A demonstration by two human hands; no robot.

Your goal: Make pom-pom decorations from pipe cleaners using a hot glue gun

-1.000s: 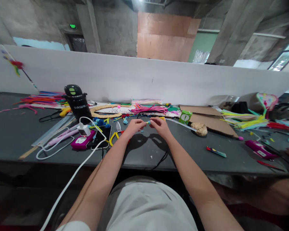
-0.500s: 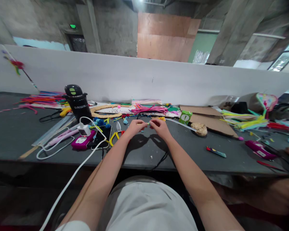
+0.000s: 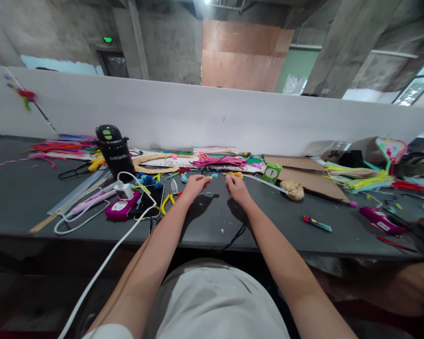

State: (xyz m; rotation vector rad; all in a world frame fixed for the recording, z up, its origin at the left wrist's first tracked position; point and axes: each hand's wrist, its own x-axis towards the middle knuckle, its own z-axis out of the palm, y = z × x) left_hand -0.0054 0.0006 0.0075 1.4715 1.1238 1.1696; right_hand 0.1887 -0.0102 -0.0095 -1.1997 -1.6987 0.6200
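Note:
My left hand (image 3: pixel 197 185) is closed in a pinch on a small pipe cleaner piece (image 3: pixel 214 176), whose light-blue fuzzy tip and a bit of yellow-green stick out to the right of the fingertips. My right hand (image 3: pixel 236 186) is a short way to the right, its fingers curled together; whatever is in them, if anything, is hidden. Just behind it lies a yellow fuzzy piece (image 3: pixel 237 174). On the table under the left hand is a small blue scrap (image 3: pixel 208 193). To the left, yellow-and-red handled pliers (image 3: pixel 169 200) lie beside the forearm.
A black bottle (image 3: pixel 116 153), a phone (image 3: pixel 151 202), a purple power socket (image 3: pixel 122 205) and a white cable (image 3: pixel 116 245) are on the left. Pink pipe cleaners (image 3: pixel 221 161) lie at the back. Rightward are a green packet (image 3: pixel 272 172), a stone-like lump (image 3: pixel 292 189) and a utility knife (image 3: pixel 317 223).
My hands were together at the small piece; now they are apart, the right hand having moved slightly right. The piece's blue tip shows beyond my left fingers.

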